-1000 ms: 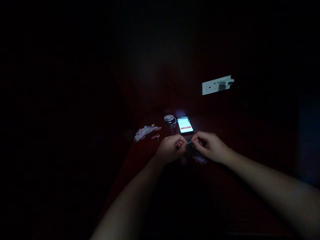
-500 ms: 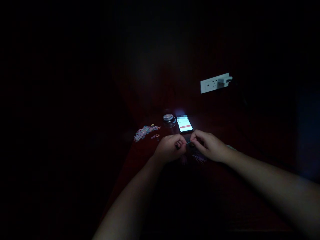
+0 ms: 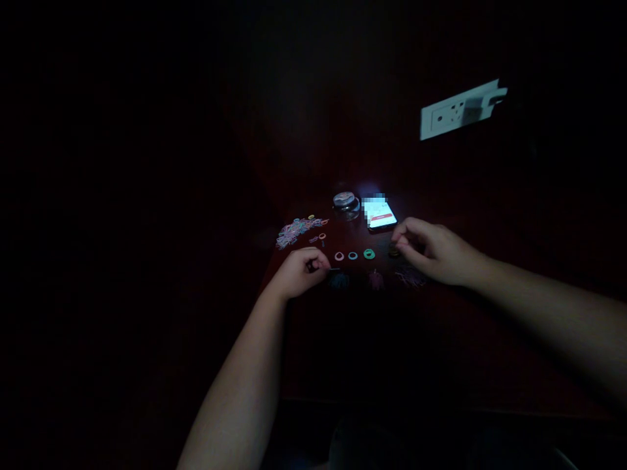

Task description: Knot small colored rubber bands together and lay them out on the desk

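Observation:
My left hand (image 3: 304, 271) is closed in a pinch above the dark red table, with a thin blue rubber band (image 3: 334, 268) poking out from the fingertips. Just below it lies a small heap of dark blue bands (image 3: 339, 281). My right hand (image 3: 424, 248) has thumb and finger pressed together beside a dark yellowish ring (image 3: 393, 250); what it holds, if anything, is too small to make out. Between the hands sit a pink ring (image 3: 339, 256), a blue ring (image 3: 353, 256) and a green ring (image 3: 369, 254). Purple-pink bands (image 3: 375, 280) and violet bands (image 3: 409, 277) lie nearer me.
A mixed pile of colourful bands (image 3: 296, 232) lies at the left, with an orange ring (image 3: 322, 236) beside it. Behind stand a round lidded jar (image 3: 345, 203) and a lit phone (image 3: 383, 214). A white socket panel (image 3: 458, 111) with a plug is on the wall. The room is very dark.
My hands have moved apart, the left one leftward, the right one rightward; the blue band that stretched between them now shows only at the left fingertips. The view has tilted downward, uncovering the rings.

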The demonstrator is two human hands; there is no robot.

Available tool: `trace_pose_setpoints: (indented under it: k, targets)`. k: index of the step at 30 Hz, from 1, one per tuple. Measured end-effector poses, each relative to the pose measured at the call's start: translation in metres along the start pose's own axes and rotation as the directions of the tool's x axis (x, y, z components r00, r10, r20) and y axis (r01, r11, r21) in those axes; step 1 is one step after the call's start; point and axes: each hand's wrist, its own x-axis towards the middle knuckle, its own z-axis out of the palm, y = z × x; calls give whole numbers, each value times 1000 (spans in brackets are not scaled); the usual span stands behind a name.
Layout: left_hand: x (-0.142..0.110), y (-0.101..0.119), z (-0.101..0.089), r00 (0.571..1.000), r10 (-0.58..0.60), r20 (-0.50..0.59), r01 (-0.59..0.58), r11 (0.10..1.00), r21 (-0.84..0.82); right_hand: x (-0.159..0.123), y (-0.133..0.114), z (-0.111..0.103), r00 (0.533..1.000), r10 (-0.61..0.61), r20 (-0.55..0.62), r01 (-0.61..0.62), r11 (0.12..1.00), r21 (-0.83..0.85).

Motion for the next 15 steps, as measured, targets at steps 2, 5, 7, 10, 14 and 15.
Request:
trace_pose_setpoints:
  k: [2, 5, 7, 10, 14, 15]
  targets:
    - [2, -3, 1, 999, -26, 25, 26, 1000, -3, 0, 1, 0, 1000, 3, -10, -3, 1000, -2]
    - [2, -6, 2, 996, -62, 64, 62, 998, 7, -1, 2, 0, 1000, 7, -18, -7, 1000, -19]
    - [1, -9, 2, 990, -102, 95, 102, 995, -1, -1, 5, 0, 1000, 5, -13, -6, 1000, -21]
    - [0, -14, 2, 984, -148, 103, 149, 989, -4, -1, 9, 0, 1000, -3, -13, 3, 1000, -27]
    - [2, -16, 2, 986, -144, 78, 139, 988, 67, -2, 11, 0, 1000, 7, -26, -8, 999, -51]
    - [3, -16, 2, 987, -141, 81, 134, 988, 82, -2, 11, -1, 1000, 11, -26, -12, 999, -51]
